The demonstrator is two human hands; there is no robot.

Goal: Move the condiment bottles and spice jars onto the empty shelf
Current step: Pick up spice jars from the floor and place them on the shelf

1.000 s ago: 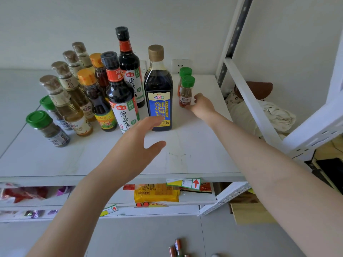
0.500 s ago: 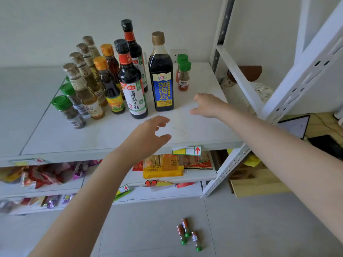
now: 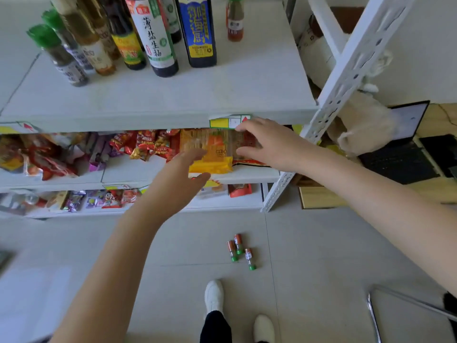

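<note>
Several condiment bottles stand on the white top shelf (image 3: 222,95): a dark soy bottle with a blue label (image 3: 199,30), one with a white label (image 3: 155,38), amber oil bottles (image 3: 97,53), green-capped spice jars (image 3: 59,55) and a small red-brown jar (image 3: 235,21). Three small green-capped spice jars (image 3: 241,251) lie on the floor below. My left hand (image 3: 178,184) hovers open in front of the snack shelves. My right hand (image 3: 267,142) is open, fingers spread, below the top shelf's front edge. Neither hand holds anything.
Lower shelves carry snack packets (image 3: 138,147) and a yellow biscuit pack (image 3: 210,157). A white perforated upright (image 3: 346,70) slants at the right, with a laptop (image 3: 400,149) and cloth bundle behind it. My white shoes (image 3: 214,295) stand on the tiled floor; a metal frame (image 3: 395,308) sits bottom right.
My view has tilted down toward the floor. Both hands have drawn back from the top shelf and dropped to the level of the snack shelves; the right hand let go of the jar it touched.
</note>
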